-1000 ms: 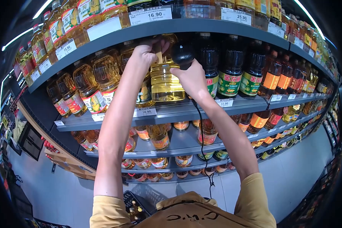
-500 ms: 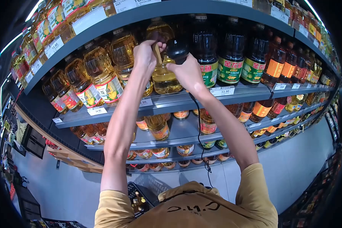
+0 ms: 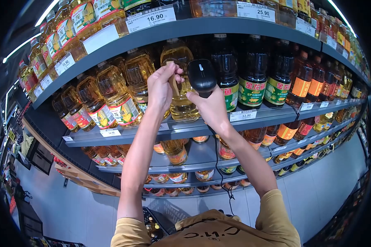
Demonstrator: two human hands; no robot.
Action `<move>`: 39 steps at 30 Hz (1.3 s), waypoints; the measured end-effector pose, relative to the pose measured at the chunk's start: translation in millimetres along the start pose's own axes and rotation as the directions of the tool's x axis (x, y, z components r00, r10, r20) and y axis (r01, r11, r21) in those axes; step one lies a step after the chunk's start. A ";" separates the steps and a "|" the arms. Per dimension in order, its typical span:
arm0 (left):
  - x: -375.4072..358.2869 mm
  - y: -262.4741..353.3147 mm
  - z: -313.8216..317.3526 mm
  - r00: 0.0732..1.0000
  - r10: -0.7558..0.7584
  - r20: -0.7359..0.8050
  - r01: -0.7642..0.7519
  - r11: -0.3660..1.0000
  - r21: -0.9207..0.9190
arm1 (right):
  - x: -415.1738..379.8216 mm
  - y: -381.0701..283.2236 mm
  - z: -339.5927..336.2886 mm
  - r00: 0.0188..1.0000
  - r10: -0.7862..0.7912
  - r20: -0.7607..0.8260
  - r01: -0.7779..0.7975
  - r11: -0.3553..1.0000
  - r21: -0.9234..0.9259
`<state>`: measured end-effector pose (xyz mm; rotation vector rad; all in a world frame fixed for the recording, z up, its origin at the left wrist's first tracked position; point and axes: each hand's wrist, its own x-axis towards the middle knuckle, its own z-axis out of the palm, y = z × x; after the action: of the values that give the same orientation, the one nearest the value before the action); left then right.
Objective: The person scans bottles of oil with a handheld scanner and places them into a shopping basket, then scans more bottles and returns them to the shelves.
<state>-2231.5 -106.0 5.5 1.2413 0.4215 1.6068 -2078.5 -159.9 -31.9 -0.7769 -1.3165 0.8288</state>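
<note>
My right hand is wrapped round the grip of a black barcode scanner, its rounded head pointing up and towards the shelf. A black cord hangs from below that hand towards the floor. My left hand, fingers curled, pinches a narrow tan strip seen nearly edge-on, just left of the scanner. Right behind both hands stands a large clear bottle of golden oil on the shelf; the hands and strip partly cover it.
Labelled golden oil bottles stand to the left, dark green-labelled bottles to the right. A grey shelf edge with price tags runs overhead. Lower shelves hold more bottles. A black basket with bottles is below me.
The view has tilted up, so shelves and hands sit lower in the picture. The scanner has turned, showing more of its top, and stands slightly farther from my left hand.
</note>
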 end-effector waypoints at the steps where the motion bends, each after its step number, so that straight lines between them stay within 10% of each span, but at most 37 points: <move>1: -2.7 0.0 -0.3 1.000 0.010 0.004 -0.010 1.000 0.005 | -1.0 1.3 -1.4 1.000 -0.004 0.003 0.004 1.000 0.004; 10: -15.6 13.6 1.1 1.000 0.006 -0.029 0.004 0.948 0.318 | -19.4 9.3 -8.4 0.998 -0.062 0.002 0.062 0.998 0.007; 17: -32.9 42.6 20.6 0.907 0.420 0.014 -0.090 0.161 0.983 | -28.5 16.0 -16.2 0.997 -0.077 0.018 0.078 0.996 -0.054; 24: -35.0 34.8 23.5 0.762 0.610 0.218 -0.224 -0.068 0.972 | -33.1 7.1 -13.9 0.995 -0.083 0.058 0.087 0.994 -0.065; 39: 11.1 57.9 58.9 0.986 0.164 -0.014 0.031 -0.102 0.994 | -23.6 10.6 -24.7 0.998 -0.049 0.033 0.051 0.995 -0.086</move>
<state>-2208.8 -138.0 79.0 2.2816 2.0590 1.2460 -2056.2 -175.5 -55.3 -0.7986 -1.4011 0.7505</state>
